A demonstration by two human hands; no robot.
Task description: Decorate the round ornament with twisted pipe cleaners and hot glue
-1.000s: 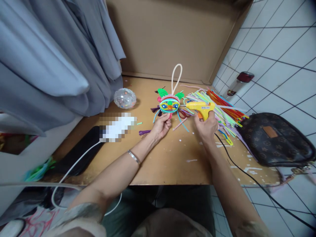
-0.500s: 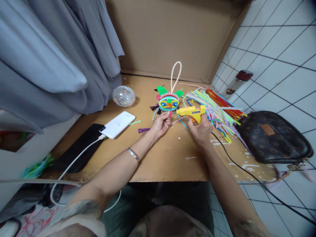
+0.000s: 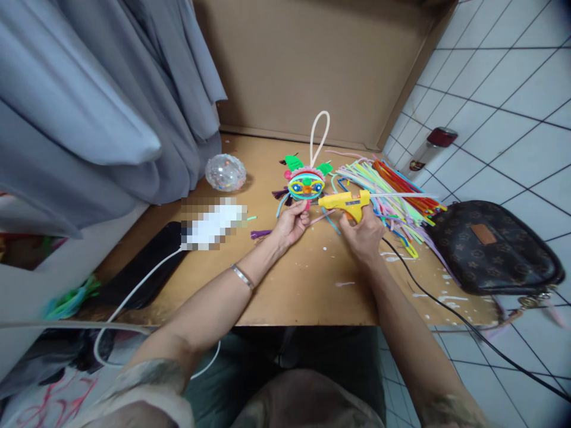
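Observation:
My left hand is closed, pinching a small pink piece between thumb and fingertips. Whether the piece is felt or pipe cleaner is too small to tell. Wrapped around the handle of a yellow hot glue gun is my right hand. The gun's nozzle points left, close to the pink piece, and a clear glue stick sticks out of its back. Just beyond my left fingertips lies a colourful animal-head ornament with green ears, blue eyes and a white hanging loop.
Pipe cleaners in many colours lie in a pile at right, beside a dark patterned bag. A clear ball-shaped container stands at left, near a pixelated white device with a cable. The gun's black cord runs off right.
The pink piece has turned slightly in my left fingers and shows a longer shape. Both hands and the glue gun have barely moved; the view has shifted a little.

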